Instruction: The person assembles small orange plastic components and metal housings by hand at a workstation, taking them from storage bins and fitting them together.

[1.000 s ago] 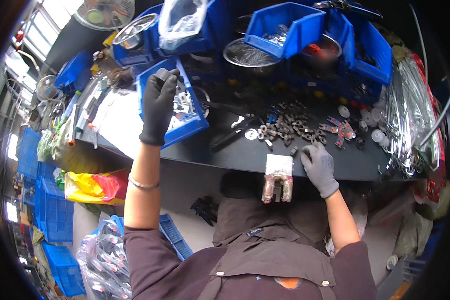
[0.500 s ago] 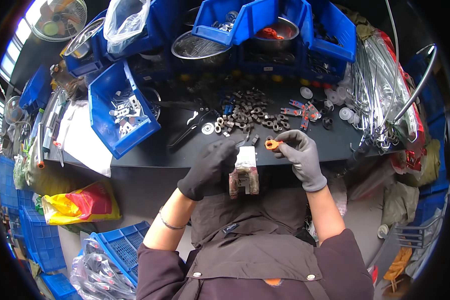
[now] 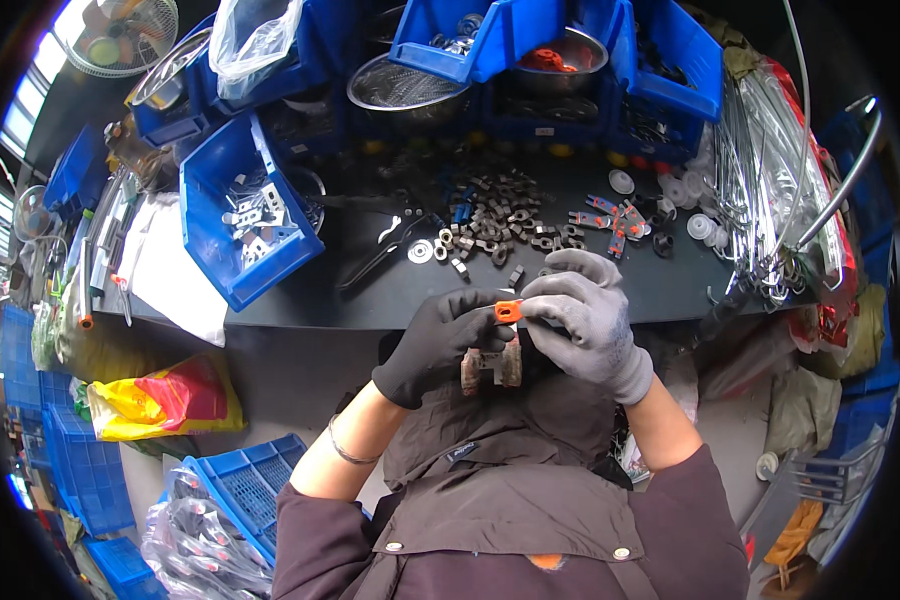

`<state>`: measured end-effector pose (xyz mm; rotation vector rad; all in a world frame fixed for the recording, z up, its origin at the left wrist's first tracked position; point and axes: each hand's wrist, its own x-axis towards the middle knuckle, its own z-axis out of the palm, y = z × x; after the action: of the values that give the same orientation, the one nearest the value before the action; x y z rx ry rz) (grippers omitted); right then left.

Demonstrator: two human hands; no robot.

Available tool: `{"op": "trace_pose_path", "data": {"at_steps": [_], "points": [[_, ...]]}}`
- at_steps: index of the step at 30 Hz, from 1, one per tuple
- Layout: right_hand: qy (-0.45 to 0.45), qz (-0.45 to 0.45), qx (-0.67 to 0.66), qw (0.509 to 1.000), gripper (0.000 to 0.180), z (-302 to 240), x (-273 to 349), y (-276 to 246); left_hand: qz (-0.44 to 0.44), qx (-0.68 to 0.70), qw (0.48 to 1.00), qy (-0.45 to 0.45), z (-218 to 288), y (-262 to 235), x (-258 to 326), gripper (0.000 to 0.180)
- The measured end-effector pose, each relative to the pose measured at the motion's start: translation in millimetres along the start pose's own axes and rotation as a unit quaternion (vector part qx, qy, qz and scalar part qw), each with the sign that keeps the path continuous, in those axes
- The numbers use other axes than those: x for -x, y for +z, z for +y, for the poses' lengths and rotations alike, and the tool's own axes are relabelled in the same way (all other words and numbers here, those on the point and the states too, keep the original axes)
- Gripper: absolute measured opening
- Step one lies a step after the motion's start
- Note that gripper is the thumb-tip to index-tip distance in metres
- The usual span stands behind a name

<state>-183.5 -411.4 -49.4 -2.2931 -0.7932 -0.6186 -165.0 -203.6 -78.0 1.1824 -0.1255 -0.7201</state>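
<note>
A small orange plastic piece with an oval hole [image 3: 508, 312] sits between my two hands, just off the table's front edge. My left hand [image 3: 440, 340], in a black glove, has its fingertips closed at the piece's left end. My right hand [image 3: 592, 325], in a grey glove, pinches its right end between thumb and fingers. Below the piece, a worn two-pronged block [image 3: 492, 368] juts out from the table edge, its upper part hidden by my hands. On the table beyond lie many small metal parts in a heap [image 3: 500, 215].
Blue-and-orange pieces [image 3: 615, 222] and white plastic discs [image 3: 705, 230] lie right of the heap. Black-handled pliers [image 3: 380, 258] rest to its left, beside a tilted blue bin of metal brackets [image 3: 192, 215]. Bundled metal rods [image 3: 760, 190] stand at the right. More blue bins [image 3: 670, 85] line the back.
My right hand has moved left with the orange piece. My left hand has come to meet it, and both now hold it above the block. The view has shifted slightly.
</note>
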Motion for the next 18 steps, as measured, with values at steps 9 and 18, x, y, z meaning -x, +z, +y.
{"op": "trace_pose_path", "data": {"at_steps": [9,18], "points": [[0.003,-0.028,-0.04,0.999,0.025,-5.8,-2.4,9.2,0.0,-0.115,0.991,0.064,-2.2,0.0,5.4,0.035],[0.336,-0.045,-0.3,0.892,0.012,-20.8,8.6,22.4,0.138,-0.389,0.875,0.251,-11.4,17.9,7.7,0.036]]}}
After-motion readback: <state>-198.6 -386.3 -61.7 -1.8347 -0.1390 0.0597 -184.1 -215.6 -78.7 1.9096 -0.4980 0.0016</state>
